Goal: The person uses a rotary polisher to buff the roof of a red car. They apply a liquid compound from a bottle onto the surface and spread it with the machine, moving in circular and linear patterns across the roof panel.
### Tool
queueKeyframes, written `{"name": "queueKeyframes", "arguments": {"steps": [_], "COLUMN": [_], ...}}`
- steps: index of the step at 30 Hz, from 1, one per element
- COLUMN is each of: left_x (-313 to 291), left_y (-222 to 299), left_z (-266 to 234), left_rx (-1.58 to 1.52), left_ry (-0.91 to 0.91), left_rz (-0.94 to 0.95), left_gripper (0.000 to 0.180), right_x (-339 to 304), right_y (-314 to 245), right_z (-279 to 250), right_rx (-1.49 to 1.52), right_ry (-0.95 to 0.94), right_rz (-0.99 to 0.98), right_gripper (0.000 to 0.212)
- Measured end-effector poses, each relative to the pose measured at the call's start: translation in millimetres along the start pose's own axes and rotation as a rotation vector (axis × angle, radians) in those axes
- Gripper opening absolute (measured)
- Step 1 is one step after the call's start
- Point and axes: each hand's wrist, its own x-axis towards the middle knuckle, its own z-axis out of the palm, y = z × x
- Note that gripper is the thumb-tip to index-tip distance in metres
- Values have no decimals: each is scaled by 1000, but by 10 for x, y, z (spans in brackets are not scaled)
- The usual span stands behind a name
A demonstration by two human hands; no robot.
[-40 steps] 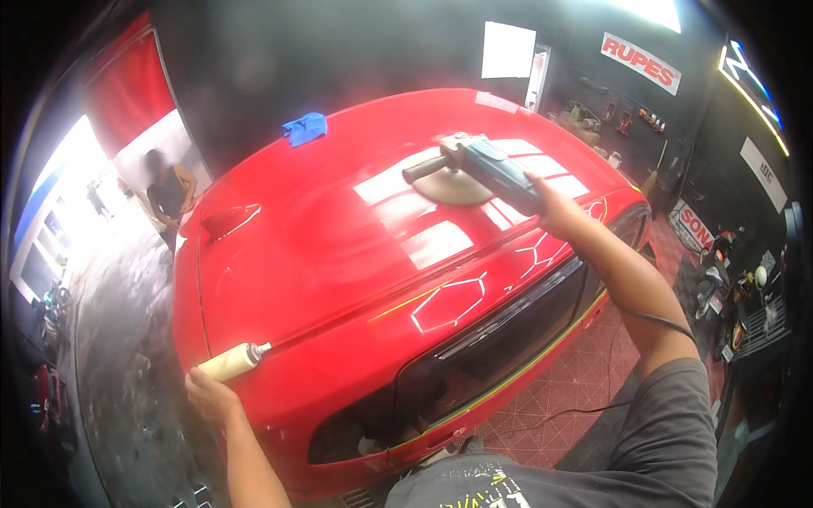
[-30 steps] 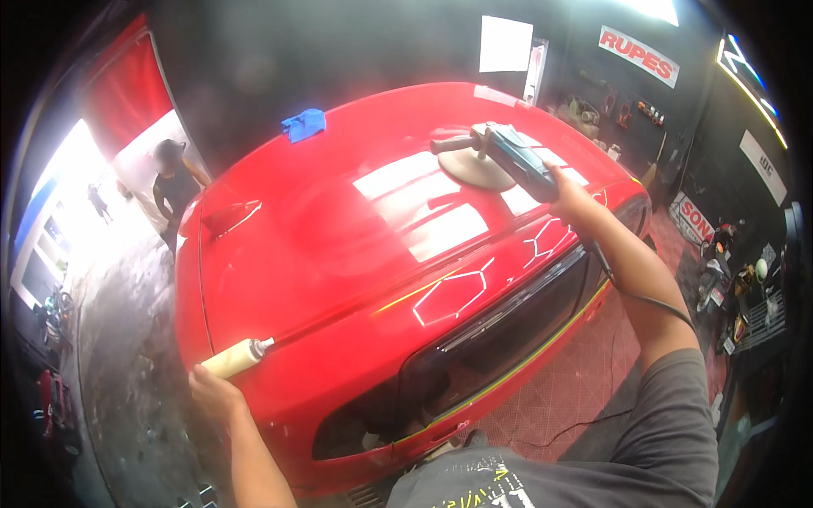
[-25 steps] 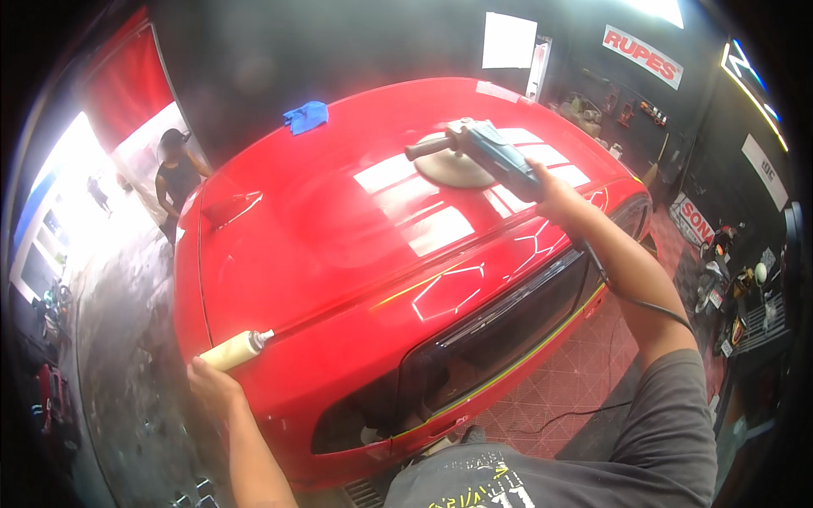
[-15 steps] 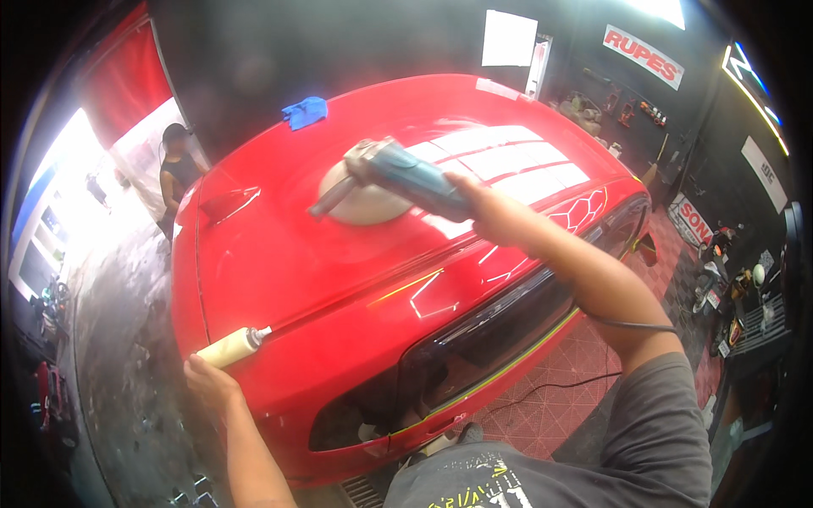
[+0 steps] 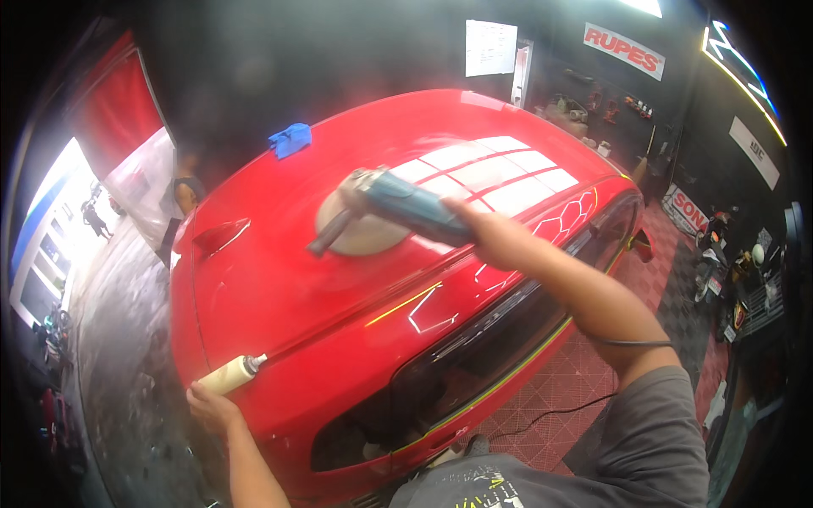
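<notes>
The right hand (image 5: 500,238) is gripping the polisher (image 5: 411,206) at the roof (image 5: 284,254); the left hand (image 5: 214,409) is holding a bottle (image 5: 225,377). Polishing is seemingly underway; what remains isn't showing.

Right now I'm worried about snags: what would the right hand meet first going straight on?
Past its polisher, the right hand would probably cross only roof, then perhaps meet the blue cloth near the far edge; depth is unclear.

Head cam, wide fisheye: looks down from your head, above and beside the near long edge of the glossy red car roof (image 5: 279,279), facing its far edge; your dark grey short-sleeved cloth shirt (image 5: 648,436) sits closest.
</notes>
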Motion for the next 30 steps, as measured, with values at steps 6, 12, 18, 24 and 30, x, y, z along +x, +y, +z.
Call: {"name": "queueKeyframes", "arguments": {"steps": [6, 12, 18, 24, 30], "left_x": [-48, -3, 122, 156, 37], "left_y": [124, 27, -198, -242, -17], "left_z": [-84, -11, 172, 197, 12], "left_rx": [-18, -1, 50, 28, -35], "left_ry": [-14, -14, 16, -3, -77], "left_rz": [-31, -23, -29, -21, -44], "left_gripper": [79, 81, 81, 81, 78], "right_x": [-241, -258, -66, -71, 117], "right_y": [804, 854, 743, 554, -157], "right_z": [-491, -714, -629, -362, 13], "right_rx": [4, 17, -1, 51, 69], "right_ry": [22, 89, 27, -23, -32], "right_rz": [274, 500, 580, 322, 64], "right_gripper": [99, 99, 102, 99, 93]}}
